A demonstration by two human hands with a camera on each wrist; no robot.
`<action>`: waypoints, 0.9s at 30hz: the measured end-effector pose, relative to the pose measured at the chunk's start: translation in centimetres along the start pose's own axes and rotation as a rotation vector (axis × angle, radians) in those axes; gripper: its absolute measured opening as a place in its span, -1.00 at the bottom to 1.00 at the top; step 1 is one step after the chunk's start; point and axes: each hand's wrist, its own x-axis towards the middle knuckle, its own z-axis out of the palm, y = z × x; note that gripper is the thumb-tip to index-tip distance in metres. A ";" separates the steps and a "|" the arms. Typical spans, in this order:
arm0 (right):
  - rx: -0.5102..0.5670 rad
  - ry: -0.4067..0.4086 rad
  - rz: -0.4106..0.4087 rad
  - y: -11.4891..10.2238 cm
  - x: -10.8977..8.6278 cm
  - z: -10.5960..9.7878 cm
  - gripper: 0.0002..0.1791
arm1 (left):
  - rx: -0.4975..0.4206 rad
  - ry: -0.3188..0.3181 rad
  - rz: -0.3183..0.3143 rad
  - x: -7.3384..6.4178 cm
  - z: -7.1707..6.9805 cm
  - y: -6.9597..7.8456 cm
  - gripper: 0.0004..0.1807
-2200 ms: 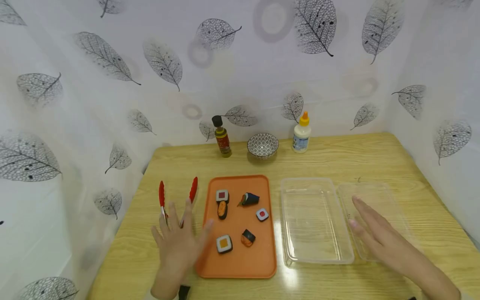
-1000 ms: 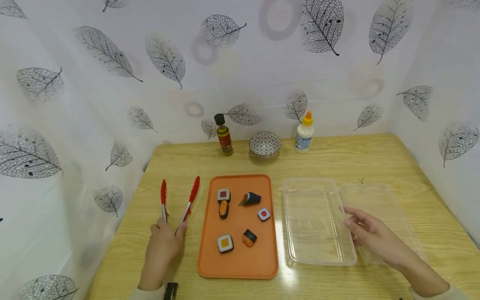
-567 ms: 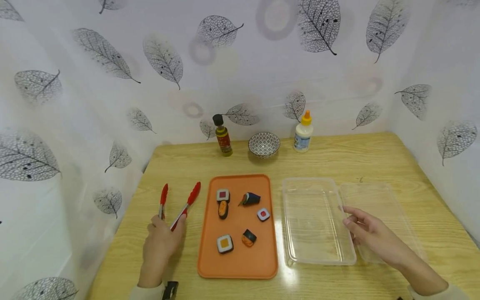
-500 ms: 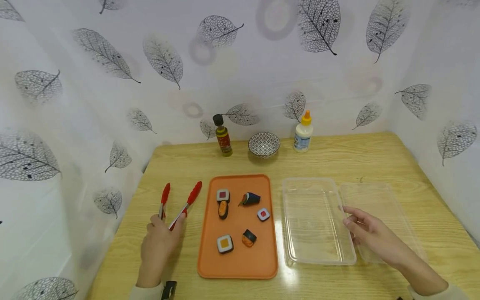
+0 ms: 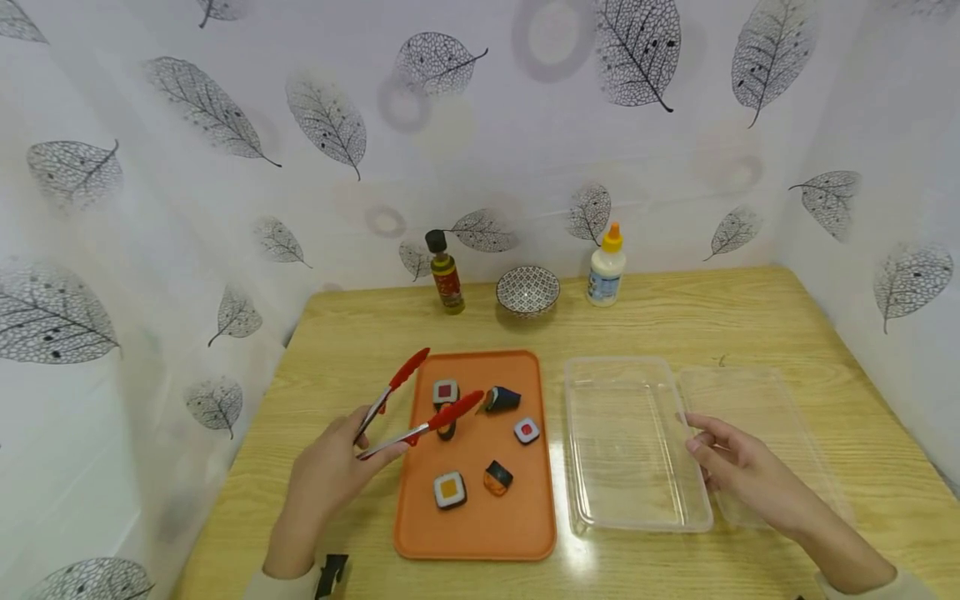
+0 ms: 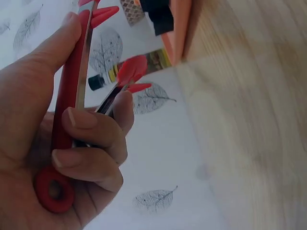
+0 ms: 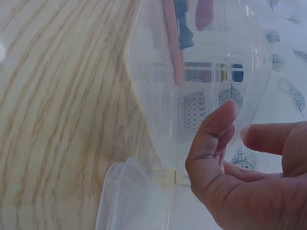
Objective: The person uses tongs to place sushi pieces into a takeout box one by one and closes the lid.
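My left hand (image 5: 330, 467) grips red-and-silver tongs (image 5: 454, 411), their arms spread apart over the upper left of an orange tray (image 5: 480, 537). On the tray lie several sushi pieces: a roll with a dark red centre (image 5: 445, 392), an orange-topped piece (image 5: 447, 432) partly hidden by the tongs, a cone-shaped hand roll (image 5: 504, 399), a small roll with a red centre (image 5: 527, 430), an orange piece with a dark band (image 5: 498, 477) and a yellow-centred roll (image 5: 449, 490). My right hand (image 5: 750, 475) pinches the right rim of a clear plastic container (image 5: 626, 450).
A clear lid (image 5: 772, 417) lies right of the container. Along the back stand a dark-capped bottle (image 5: 447, 283), a patterned bowl (image 5: 528, 290) and a white bottle with a yellow cap (image 5: 605, 271). A leaf-print cloth surrounds the wooden table (image 5: 750, 317).
The left hand, first spread above the tongs, has taken hold of them, lifted them and swung them right over the tray. The right hand has come down to the container's rim and stays there.
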 end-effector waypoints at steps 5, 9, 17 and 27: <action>-0.004 -0.002 -0.023 0.1 -0.1 0.0 -0.37 | 0.146 0.056 0.161 0.4 0.5 1.1 -0.08; -0.005 -0.003 -0.032 0.1 -0.2 0.0 -0.38 | 0.228 0.088 0.240 0.8 0.7 1.6 -0.12; -0.004 -0.015 -0.043 0.0 -0.2 -0.1 -0.39 | 0.296 0.118 0.290 1.5 0.9 2.3 -0.15; -0.007 -0.012 -0.040 0.3 0.0 0.0 -0.39 | 0.347 0.160 0.315 1.9 1.1 2.4 -0.21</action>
